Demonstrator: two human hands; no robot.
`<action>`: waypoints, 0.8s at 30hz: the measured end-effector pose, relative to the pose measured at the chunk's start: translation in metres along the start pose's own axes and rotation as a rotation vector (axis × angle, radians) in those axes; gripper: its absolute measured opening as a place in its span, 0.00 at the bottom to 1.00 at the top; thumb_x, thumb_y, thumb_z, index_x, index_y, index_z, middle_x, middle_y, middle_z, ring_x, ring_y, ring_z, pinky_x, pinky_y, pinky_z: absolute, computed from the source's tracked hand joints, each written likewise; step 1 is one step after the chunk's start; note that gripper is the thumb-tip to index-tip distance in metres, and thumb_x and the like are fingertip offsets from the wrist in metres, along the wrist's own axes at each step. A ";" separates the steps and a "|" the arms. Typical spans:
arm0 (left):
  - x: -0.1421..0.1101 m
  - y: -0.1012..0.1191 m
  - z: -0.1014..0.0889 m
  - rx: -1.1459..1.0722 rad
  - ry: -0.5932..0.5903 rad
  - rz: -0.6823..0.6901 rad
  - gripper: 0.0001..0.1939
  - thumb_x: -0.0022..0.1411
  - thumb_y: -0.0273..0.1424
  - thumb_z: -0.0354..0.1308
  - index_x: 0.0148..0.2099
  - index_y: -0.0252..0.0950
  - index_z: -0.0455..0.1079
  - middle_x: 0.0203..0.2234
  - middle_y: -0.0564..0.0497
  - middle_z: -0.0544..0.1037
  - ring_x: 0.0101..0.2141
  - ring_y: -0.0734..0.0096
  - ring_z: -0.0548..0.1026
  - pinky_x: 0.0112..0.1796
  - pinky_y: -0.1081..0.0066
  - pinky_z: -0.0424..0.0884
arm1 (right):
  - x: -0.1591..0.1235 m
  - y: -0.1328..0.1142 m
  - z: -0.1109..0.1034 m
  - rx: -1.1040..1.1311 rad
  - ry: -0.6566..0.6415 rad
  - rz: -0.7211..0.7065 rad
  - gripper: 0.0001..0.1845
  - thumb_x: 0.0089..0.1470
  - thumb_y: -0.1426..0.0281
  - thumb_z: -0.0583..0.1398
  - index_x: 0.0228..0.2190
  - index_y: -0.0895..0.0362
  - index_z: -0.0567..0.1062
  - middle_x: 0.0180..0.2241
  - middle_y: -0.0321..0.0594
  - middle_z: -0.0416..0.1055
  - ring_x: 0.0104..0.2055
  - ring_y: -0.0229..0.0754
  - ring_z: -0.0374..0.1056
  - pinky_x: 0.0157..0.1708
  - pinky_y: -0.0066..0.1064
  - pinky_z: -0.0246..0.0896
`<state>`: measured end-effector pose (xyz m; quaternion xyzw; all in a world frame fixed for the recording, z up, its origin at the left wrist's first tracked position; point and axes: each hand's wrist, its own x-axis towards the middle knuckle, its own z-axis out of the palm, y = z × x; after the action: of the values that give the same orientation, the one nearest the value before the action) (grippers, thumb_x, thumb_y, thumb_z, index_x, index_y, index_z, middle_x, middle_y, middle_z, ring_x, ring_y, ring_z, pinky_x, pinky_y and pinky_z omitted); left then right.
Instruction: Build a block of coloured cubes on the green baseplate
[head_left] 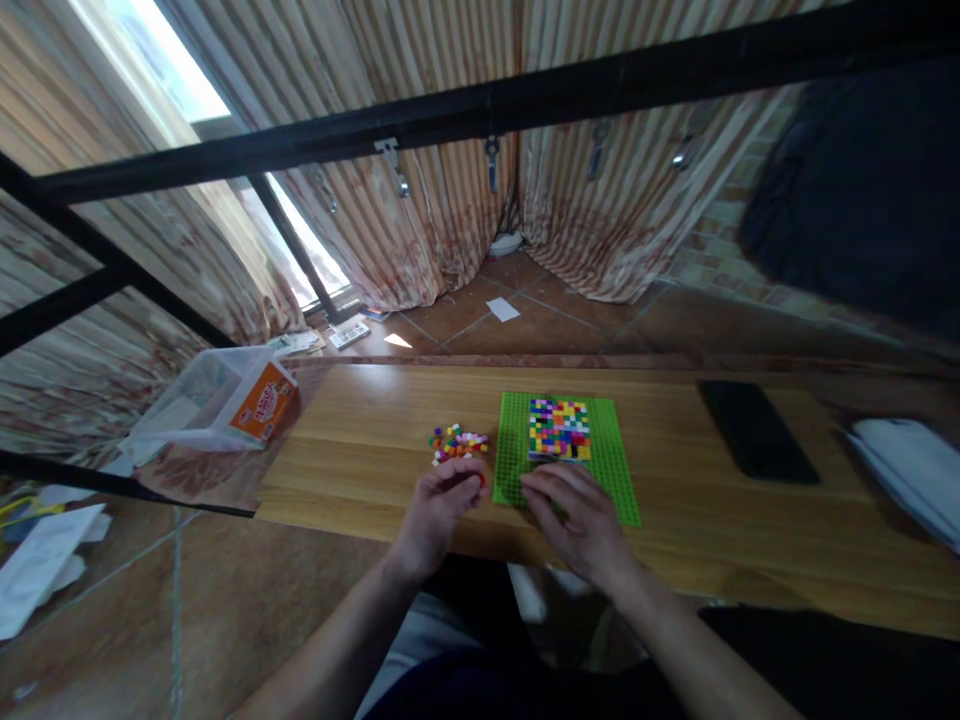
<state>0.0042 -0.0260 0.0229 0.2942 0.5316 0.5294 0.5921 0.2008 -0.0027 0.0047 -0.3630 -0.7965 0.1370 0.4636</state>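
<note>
A green studded baseplate [510, 440] lies on the wooden table, bearing a block of small multicoloured bricks [559, 430]. Left of the plate is a loose heap of small coloured bricks [457, 445]. My left hand [442, 505] is closed just in front of that heap, with a small red brick [481, 482] showing at its fingertips. Over the front part of the baseplate, my right hand [581, 520] has its fingers curled together, close to the near edge of the brick block. What its fingertips hold, if anything, is too small to tell.
On the right of the table [675, 530] lies a dark flat phone-like slab [757, 430], with a white bundle [904, 465] beyond it. A clear plastic bin [202, 390] with an orange label stands to the left. A black metal bar [480, 105] crosses in front of the curtains.
</note>
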 end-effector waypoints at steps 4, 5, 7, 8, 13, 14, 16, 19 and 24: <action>-0.004 0.002 0.015 -0.065 -0.048 -0.040 0.20 0.43 0.35 0.73 0.39 0.35 0.77 0.30 0.51 0.78 0.29 0.75 0.75 0.34 0.72 0.71 | 0.000 -0.007 0.003 0.099 -0.063 0.061 0.12 0.61 0.70 0.59 0.46 0.50 0.76 0.39 0.41 0.76 0.41 0.42 0.73 0.40 0.36 0.71; -0.004 0.002 0.017 -0.054 -0.060 -0.028 0.19 0.43 0.34 0.73 0.39 0.35 0.77 0.30 0.51 0.78 0.29 0.75 0.75 0.34 0.72 0.71 | 0.000 -0.008 0.003 0.120 -0.073 0.076 0.13 0.61 0.70 0.58 0.47 0.50 0.75 0.39 0.41 0.76 0.41 0.42 0.72 0.40 0.36 0.71; -0.003 0.002 0.021 -0.021 -0.082 0.009 0.19 0.44 0.34 0.73 0.40 0.35 0.77 0.30 0.52 0.78 0.29 0.75 0.74 0.34 0.72 0.71 | 0.001 -0.009 0.002 0.165 -0.074 0.093 0.14 0.62 0.70 0.57 0.48 0.49 0.75 0.39 0.40 0.76 0.41 0.41 0.72 0.39 0.35 0.71; -0.002 0.003 0.022 -0.008 -0.091 0.027 0.18 0.45 0.34 0.73 0.40 0.35 0.77 0.30 0.52 0.78 0.29 0.75 0.74 0.34 0.72 0.71 | 0.001 -0.009 0.002 0.184 -0.070 0.096 0.14 0.62 0.70 0.57 0.48 0.49 0.75 0.39 0.40 0.75 0.40 0.40 0.72 0.39 0.34 0.71; -0.004 0.004 0.030 -0.041 -0.114 0.002 0.18 0.45 0.33 0.73 0.39 0.35 0.78 0.29 0.52 0.79 0.29 0.76 0.73 0.33 0.73 0.70 | 0.001 -0.010 0.002 0.181 -0.010 0.050 0.13 0.62 0.71 0.58 0.46 0.47 0.76 0.38 0.39 0.75 0.40 0.39 0.72 0.38 0.32 0.71; -0.004 0.004 0.031 -0.061 -0.112 -0.021 0.18 0.45 0.33 0.73 0.39 0.35 0.78 0.29 0.52 0.79 0.29 0.76 0.74 0.33 0.73 0.70 | 0.001 -0.010 0.001 0.169 -0.001 0.030 0.13 0.61 0.72 0.58 0.46 0.47 0.77 0.38 0.39 0.76 0.40 0.39 0.72 0.38 0.32 0.70; -0.005 0.003 0.032 -0.095 -0.103 -0.064 0.17 0.44 0.34 0.73 0.38 0.35 0.77 0.29 0.52 0.79 0.29 0.76 0.74 0.34 0.73 0.71 | 0.001 -0.010 0.000 0.137 0.006 -0.001 0.13 0.61 0.72 0.58 0.46 0.48 0.77 0.38 0.39 0.76 0.39 0.39 0.72 0.37 0.32 0.70; -0.007 -0.001 0.033 -0.124 -0.099 -0.119 0.17 0.45 0.35 0.73 0.38 0.34 0.77 0.30 0.51 0.79 0.30 0.75 0.75 0.34 0.73 0.71 | 0.002 -0.010 -0.001 0.085 0.009 -0.020 0.12 0.62 0.71 0.58 0.45 0.49 0.77 0.37 0.39 0.76 0.38 0.39 0.73 0.37 0.32 0.70; -0.008 -0.005 0.037 -0.159 -0.108 -0.186 0.17 0.46 0.36 0.73 0.37 0.34 0.77 0.30 0.50 0.80 0.31 0.75 0.76 0.35 0.73 0.71 | 0.004 -0.011 -0.002 0.027 0.038 -0.043 0.10 0.62 0.71 0.58 0.43 0.51 0.78 0.36 0.40 0.77 0.37 0.40 0.73 0.37 0.33 0.71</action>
<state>0.0416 -0.0269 0.0307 0.2236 0.4803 0.4963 0.6877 0.1962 -0.0084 0.0144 -0.3419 -0.7933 0.1310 0.4864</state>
